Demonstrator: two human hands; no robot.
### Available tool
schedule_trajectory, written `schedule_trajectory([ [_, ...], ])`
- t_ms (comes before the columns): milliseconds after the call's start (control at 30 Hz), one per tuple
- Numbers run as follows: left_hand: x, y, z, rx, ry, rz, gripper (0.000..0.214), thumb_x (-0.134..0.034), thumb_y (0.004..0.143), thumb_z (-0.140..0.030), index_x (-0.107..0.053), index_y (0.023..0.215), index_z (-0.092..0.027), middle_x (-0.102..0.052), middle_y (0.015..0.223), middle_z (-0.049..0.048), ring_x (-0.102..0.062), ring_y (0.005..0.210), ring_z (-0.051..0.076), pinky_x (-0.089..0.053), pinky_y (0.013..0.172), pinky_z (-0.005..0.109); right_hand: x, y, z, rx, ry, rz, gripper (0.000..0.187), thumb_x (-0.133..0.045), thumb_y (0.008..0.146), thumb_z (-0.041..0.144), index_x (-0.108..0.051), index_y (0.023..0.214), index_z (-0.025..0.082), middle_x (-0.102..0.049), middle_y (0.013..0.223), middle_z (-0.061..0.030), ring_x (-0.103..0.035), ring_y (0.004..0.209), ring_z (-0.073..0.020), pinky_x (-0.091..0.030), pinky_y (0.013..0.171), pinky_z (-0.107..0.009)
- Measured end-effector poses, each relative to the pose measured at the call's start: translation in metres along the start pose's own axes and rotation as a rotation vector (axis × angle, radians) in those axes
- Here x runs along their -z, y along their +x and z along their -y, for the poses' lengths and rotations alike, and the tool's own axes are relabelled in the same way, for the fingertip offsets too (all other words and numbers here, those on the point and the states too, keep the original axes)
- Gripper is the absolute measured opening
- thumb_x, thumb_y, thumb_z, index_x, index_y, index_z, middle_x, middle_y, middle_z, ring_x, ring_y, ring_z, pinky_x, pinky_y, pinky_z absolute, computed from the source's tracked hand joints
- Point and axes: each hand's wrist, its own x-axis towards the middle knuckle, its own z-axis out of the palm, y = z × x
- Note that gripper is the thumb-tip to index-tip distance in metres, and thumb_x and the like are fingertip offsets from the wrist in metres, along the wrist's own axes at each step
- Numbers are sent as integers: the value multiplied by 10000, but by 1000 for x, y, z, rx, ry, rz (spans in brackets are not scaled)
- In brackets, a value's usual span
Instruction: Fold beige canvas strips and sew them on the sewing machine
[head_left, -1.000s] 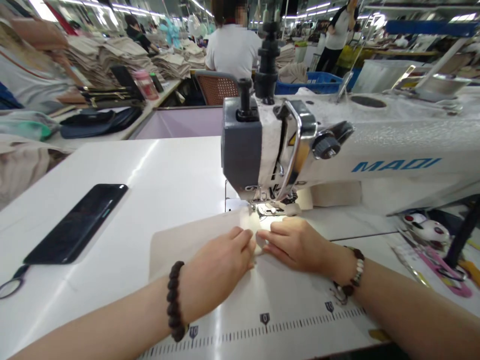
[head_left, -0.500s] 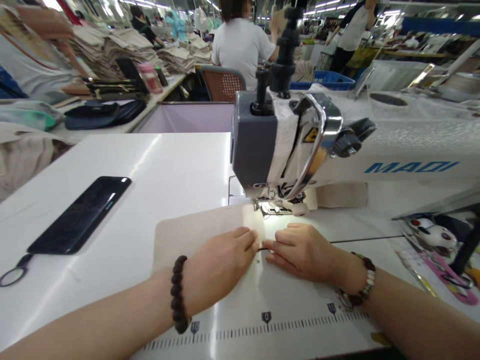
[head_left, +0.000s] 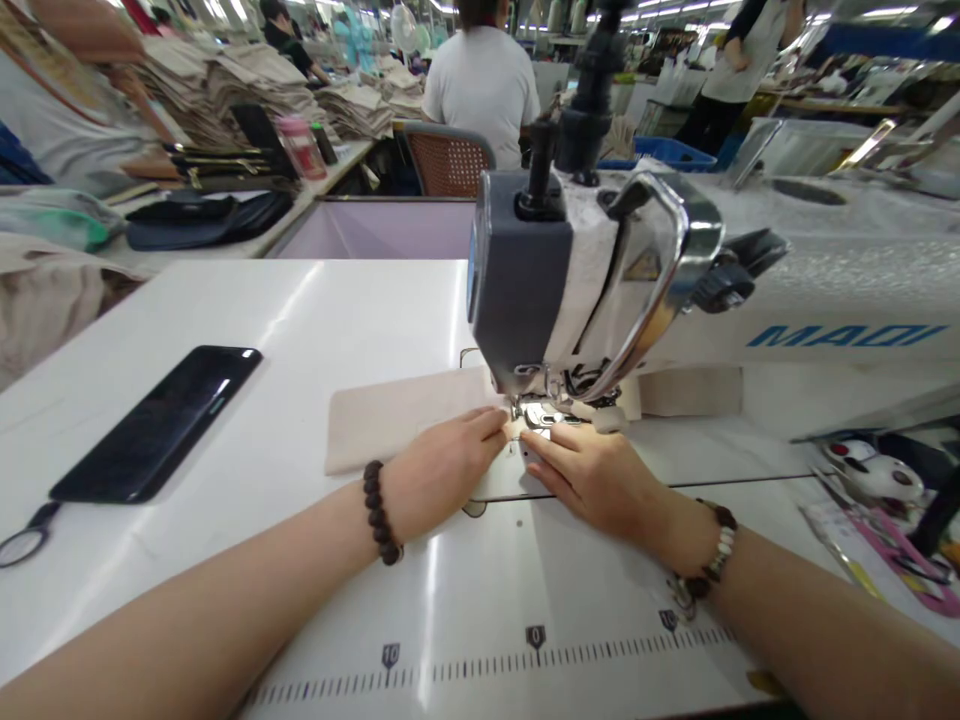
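While both hands are meeting under the sewing machine (head_left: 525, 280) head, the left hand (head_left: 439, 470) is lying flat, fingers together, pressing down the right end of the beige fabric strip (head_left: 382, 415) on the white table (head_left: 300, 320). The right hand (head_left: 592, 480) is resting just beside it, fingers extended onto the cloth's edge before the presser foot (head_left: 536, 415), pinching nothing. The strip's long axis is running leftward from the foot, nearer the left hand.
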Motion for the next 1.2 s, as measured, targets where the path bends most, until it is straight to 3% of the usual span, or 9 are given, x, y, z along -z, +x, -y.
schedule_trajectory([
  [533,3,9,5,31,139,25,286,-408,849,-39,-501,1117,-74,-569,1095,129,-518,1080,199,-412,940,314,0,1,2,-43,-7,53,252,-431,897,304,-579,1025,146,-595,756,-49,-540,663,-152,-333,574,-275],
  [667,4,6,-2,207,332,92,317,-358,870,-60,-469,1167,-59,-517,1180,195,-474,1138,290,-405,916,456,-1,1,2,-54,3,63,265,-425,899,310,-581,1040,148,-601,780,-56,-545,673,-155,-352,592,-273],
  [767,14,1,2,342,411,160,343,-292,867,-23,-464,1164,-25,-524,1150,222,-517,1082,292,-445,853,417,0,1,1,-61,35,83,270,-431,898,302,-574,1063,144,-604,799,-59,-549,699,-157,-366,615,-266],
  [833,32,-3,10,423,390,214,406,-269,854,3,-387,1242,-7,-575,1064,208,-581,970,261,-472,793,377,1,1,1,-66,46,100,267,-438,894,300,-572,1065,145,-604,810,-60,-550,718,-158,-371,629,-263],
  [933,72,-15,25,633,295,176,535,-312,836,-13,-206,1360,-29,-632,938,166,-619,821,243,-482,732,393,3,0,1,-67,47,115,255,-441,893,294,-569,1060,150,-601,820,-62,-546,729,-157,-373,637,-261],
  [967,85,-20,29,685,216,58,515,-338,850,-68,-232,1353,-41,-634,933,152,-613,834,244,-474,753,419,4,0,1,-66,50,118,250,-439,894,290,-566,1058,151,-599,821,-62,-544,732,-156,-374,640,-261],
  [1033,102,-29,33,622,-189,-102,459,-328,866,-122,-304,1323,-91,-613,1031,101,-586,932,196,-458,820,385,6,0,2,-64,62,121,241,-433,897,282,-563,1053,154,-597,826,-61,-542,741,-154,-377,646,-258],
  [1133,98,-40,35,631,-700,-214,429,-329,853,-170,-364,1273,-85,-608,1079,102,-602,925,170,-487,823,336,7,0,2,-70,77,126,235,-442,894,272,-560,1061,156,-594,826,-59,-542,744,-151,-382,644,-251],
  [1200,80,-49,35,726,-678,-227,467,-373,823,-195,-357,1268,-54,-606,1087,152,-613,924,201,-509,819,358,8,0,2,-76,75,133,238,-456,888,265,-559,1071,154,-594,828,-59,-544,740,-151,-384,642,-248],
])
